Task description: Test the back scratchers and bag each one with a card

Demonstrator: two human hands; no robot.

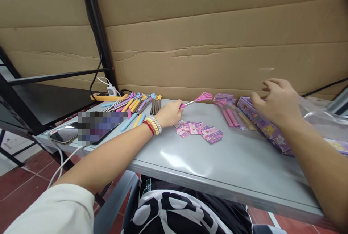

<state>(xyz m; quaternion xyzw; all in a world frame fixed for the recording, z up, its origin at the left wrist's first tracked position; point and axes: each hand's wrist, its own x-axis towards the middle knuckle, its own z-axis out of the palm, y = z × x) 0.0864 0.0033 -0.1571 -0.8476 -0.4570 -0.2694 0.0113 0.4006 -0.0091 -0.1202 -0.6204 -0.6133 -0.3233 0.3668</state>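
1. The grey table is smooth, glossy.
2. A long, printed purple box lies there; the right hand is near it, fingers apart.
3. The left hand's fingers clamp a pink scratcher, claw-headed, slim-rodded, above the table.
4. Flat pink cards overlap.

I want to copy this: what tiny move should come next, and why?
Perhaps the right hand should reach for the clear plastic: that hand looks empty, the left hand holds a bare pink scratcher, and the scratchers beside the purple box look wrapped.
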